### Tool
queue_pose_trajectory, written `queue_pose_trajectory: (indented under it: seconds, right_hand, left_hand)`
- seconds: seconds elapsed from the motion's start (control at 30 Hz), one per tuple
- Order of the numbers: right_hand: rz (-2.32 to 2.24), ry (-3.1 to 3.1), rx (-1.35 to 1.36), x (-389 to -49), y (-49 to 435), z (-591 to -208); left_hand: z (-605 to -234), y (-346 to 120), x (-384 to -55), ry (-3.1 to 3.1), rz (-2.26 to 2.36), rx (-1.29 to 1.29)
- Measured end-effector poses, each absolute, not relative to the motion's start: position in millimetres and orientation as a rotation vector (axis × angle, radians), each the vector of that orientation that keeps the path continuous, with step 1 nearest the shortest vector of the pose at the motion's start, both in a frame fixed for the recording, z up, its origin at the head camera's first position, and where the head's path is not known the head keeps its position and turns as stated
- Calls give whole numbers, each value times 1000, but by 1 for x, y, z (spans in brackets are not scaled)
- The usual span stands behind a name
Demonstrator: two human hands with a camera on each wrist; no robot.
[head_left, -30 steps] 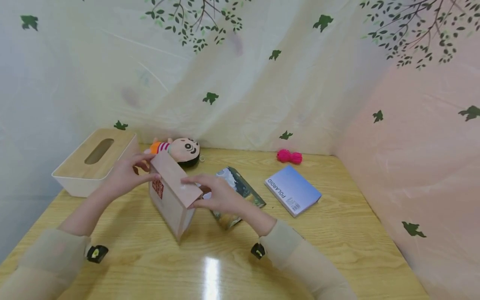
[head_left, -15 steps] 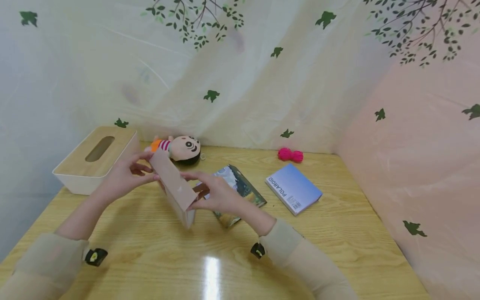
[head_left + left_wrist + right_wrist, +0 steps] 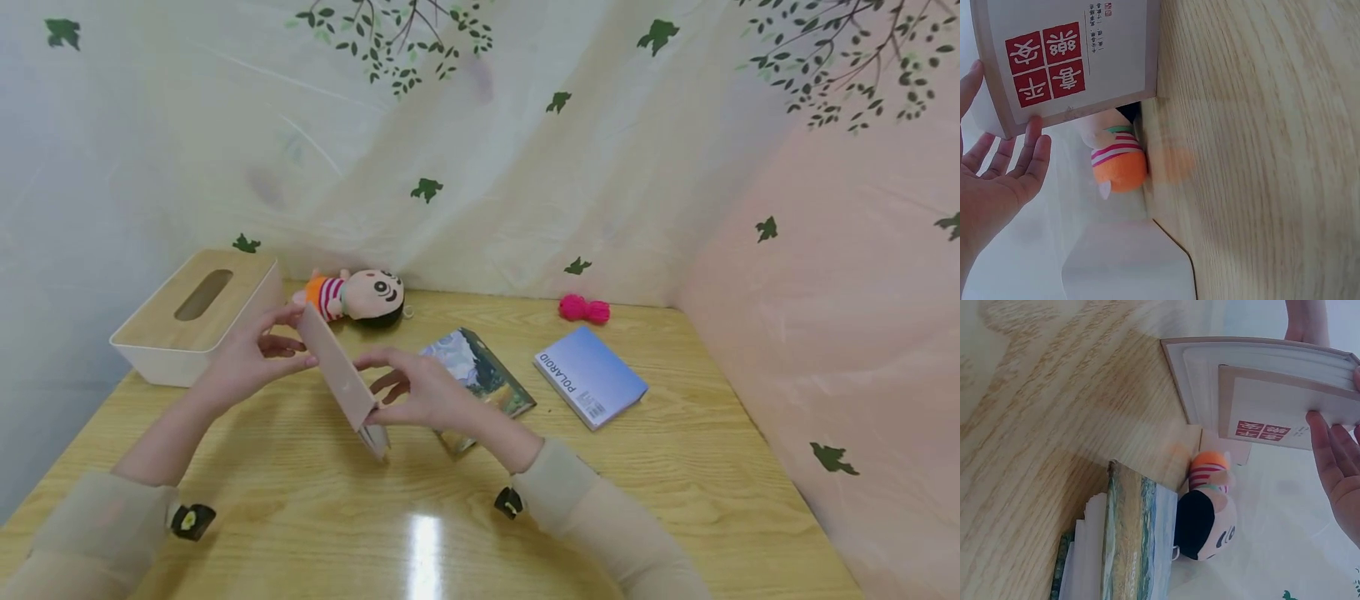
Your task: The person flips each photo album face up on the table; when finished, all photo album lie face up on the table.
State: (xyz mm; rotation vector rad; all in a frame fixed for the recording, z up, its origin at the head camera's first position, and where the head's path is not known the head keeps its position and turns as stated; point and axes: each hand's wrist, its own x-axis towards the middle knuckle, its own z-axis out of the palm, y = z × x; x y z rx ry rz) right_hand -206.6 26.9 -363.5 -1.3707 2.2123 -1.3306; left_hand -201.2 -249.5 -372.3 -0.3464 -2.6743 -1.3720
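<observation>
A pale pink hardcover book [image 3: 336,360] is tilted on its edge over the table, spine side up. Red squares with white characters mark its cover [image 3: 1125,53] in the left wrist view. My left hand [image 3: 251,358] pinches the far end, thumb on the near face. At the near end, my right hand [image 3: 427,390] grips the book between thumb and fingers. Page edges [image 3: 1272,356] show between the covers in the right wrist view. Just behind the book lies a doll [image 3: 367,296] in orange shorts and a striped top.
A white tissue box [image 3: 157,362] with a wooden lid stands at the left. Right of the held book lie a book with a painted landscape cover [image 3: 491,379] and a blue POLAROID box-like item [image 3: 592,375]. A pink yarn bundle [image 3: 585,309] lies by the back wall.
The pink book has turned steeper, so its red-marked face has gone from the head view. Its lower edge has swung up and right. Both hands keep their grip.
</observation>
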Motion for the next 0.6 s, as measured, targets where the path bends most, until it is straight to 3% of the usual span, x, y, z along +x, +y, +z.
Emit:
queue_pose_trajectory:
  seconds: [0.6]
  right_hand:
    - [-1186, 2171, -1299, -205, 22, -387]
  left_hand:
    - [-375, -270, -190, -2778, -1438, -377]
